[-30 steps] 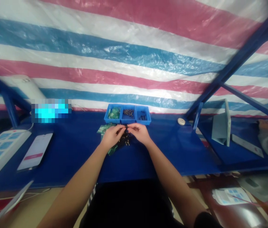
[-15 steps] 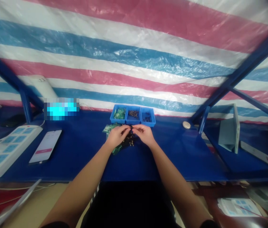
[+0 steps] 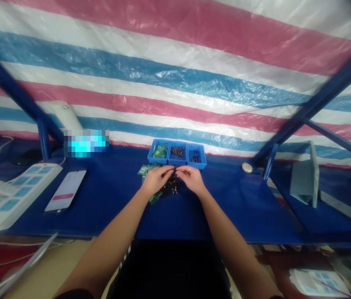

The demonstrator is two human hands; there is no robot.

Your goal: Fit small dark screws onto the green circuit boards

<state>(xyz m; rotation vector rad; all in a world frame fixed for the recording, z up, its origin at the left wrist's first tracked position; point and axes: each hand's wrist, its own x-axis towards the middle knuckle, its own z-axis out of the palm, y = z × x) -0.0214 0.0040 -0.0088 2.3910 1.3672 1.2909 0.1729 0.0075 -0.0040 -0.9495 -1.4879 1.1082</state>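
My left hand (image 3: 157, 179) and my right hand (image 3: 191, 177) meet fingertip to fingertip just in front of the blue bins. Both are closed in a pinch on something small and dark, too small to make out. Below the fingers lies a pile of black and gold parts (image 3: 172, 186), with green pieces (image 3: 154, 197) at its left side. Three joined blue bins stand behind: the left bin holds green pieces (image 3: 160, 150), the middle one small dark and gold parts (image 3: 177, 152), the right one black parts (image 3: 196, 158).
On the blue table (image 3: 107, 195) a phone (image 3: 66, 191) and a white power strip (image 3: 23, 191) lie at the left. A round whitish object (image 3: 247, 167) sits at the right, near a blue frame bar (image 3: 270, 162). A propped tablet-like object (image 3: 306, 174) stands farther right.
The whole view has shifted slightly, so the table and objects appear a little farther right. Both hands keep their pinch at the same place by the bins.
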